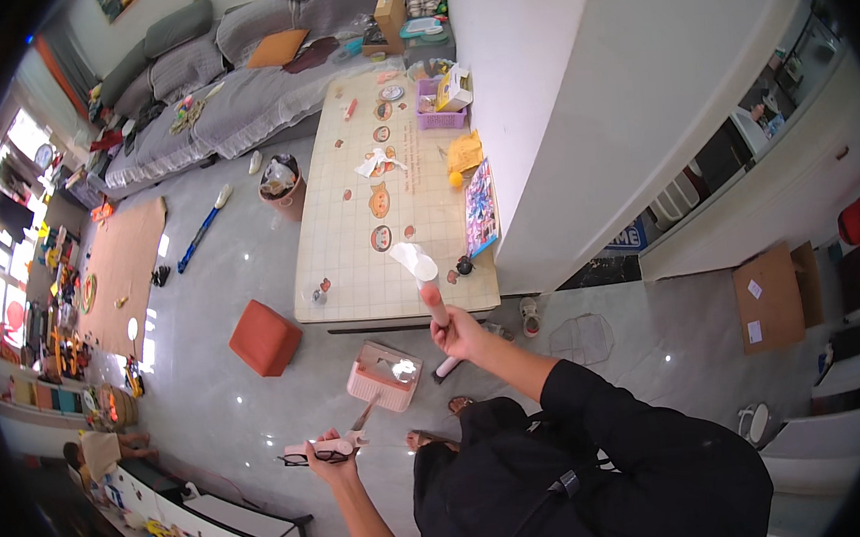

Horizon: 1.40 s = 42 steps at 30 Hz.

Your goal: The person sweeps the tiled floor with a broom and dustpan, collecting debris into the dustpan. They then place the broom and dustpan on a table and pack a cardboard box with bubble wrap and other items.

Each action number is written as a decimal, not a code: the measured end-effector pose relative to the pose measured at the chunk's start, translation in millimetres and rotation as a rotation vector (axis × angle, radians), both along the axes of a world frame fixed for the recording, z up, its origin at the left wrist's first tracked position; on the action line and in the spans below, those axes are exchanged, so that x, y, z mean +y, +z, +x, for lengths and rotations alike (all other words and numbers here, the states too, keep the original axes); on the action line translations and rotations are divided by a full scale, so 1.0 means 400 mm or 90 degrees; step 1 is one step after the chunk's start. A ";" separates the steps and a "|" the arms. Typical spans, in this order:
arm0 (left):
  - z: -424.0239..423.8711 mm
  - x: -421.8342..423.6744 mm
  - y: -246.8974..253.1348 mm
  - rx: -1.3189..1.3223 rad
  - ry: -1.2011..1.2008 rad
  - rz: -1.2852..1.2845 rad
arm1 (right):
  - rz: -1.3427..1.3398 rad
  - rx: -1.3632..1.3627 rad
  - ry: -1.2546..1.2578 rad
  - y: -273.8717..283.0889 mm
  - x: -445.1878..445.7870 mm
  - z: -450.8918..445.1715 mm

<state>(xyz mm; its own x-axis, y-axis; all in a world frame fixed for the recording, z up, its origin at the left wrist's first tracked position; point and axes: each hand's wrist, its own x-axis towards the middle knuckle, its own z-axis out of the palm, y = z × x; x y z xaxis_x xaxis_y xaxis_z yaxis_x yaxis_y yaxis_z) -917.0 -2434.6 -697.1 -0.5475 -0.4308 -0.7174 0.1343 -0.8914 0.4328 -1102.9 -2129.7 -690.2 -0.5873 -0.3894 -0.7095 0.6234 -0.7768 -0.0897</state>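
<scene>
My left hand (pixel 330 461) holds the pink handle (pixel 338 447) of a long-handled dustpan, together with black-framed eyeglasses (pixel 316 458). The dustpan's pink pan (pixel 368 363) is down at the floor, with a bright glare inside. My right hand (pixel 458 334) grips a pink and white broom handle (pixel 432 298), its white end pointing up towards me over the table's near edge. A white scrap (pixel 403 253) shows beside that end; whether it touches the handle is unclear. Below my right hand, a white head with dark bristles (pixel 444 368) shows near the floor, partly hidden by my forearm.
Ahead stands a low table (pixel 337 222) with a patterned cover, bearing crumpled tissue (pixel 379 163) and a purple basket (pixel 440 118). Left of it are an orange-red stool (pixel 264 338) and a waste bin (pixel 287 200). A sneaker (pixel 529 316) lies right; a person (pixel 102 452) is at far left.
</scene>
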 end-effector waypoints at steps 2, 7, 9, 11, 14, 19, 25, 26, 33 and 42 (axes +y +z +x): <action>-0.028 -0.036 -0.005 -0.012 -0.103 -0.034 | 0.015 0.003 -0.054 -0.010 -0.002 -0.055; -0.087 -0.106 -0.036 0.006 -0.222 -0.033 | 0.094 0.062 -0.142 -0.016 -0.001 -0.207; -0.090 -0.120 -0.050 0.031 -0.206 -0.082 | 0.185 0.088 -0.129 -0.014 -0.003 -0.239; -0.080 -0.132 -0.059 0.031 -0.170 -0.083 | 0.178 0.103 -0.119 -0.015 -0.008 -0.250; -0.018 -0.150 -0.058 0.035 -0.099 -0.036 | 0.216 0.142 -0.116 -0.032 -0.018 -0.249; 0.173 -0.144 -0.076 0.036 -0.028 -0.055 | 0.292 0.263 -0.131 -0.095 -0.021 -0.252; 0.441 -0.111 -0.188 0.021 0.139 0.057 | 0.881 0.350 0.111 -0.147 0.007 -0.277; 0.480 -0.104 -0.210 -0.018 0.173 0.081 | 0.963 0.369 0.227 -0.144 0.015 -0.282; 0.602 -0.006 -0.311 0.069 0.222 0.112 | 1.137 0.330 0.459 -0.024 -0.010 -0.330; 0.517 0.053 -0.177 -0.009 0.207 0.092 | 1.041 0.319 0.443 -0.029 0.011 -0.348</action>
<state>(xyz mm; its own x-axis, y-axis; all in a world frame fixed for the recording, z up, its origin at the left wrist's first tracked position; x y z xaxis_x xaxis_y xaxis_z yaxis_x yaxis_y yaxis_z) -710.1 -2413.3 -767.9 -0.3876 -0.4744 -0.7904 0.4166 -0.8550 0.3089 -1242.1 -2125.5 -701.9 -0.8908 0.1886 -0.4135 0.4345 0.6201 -0.6532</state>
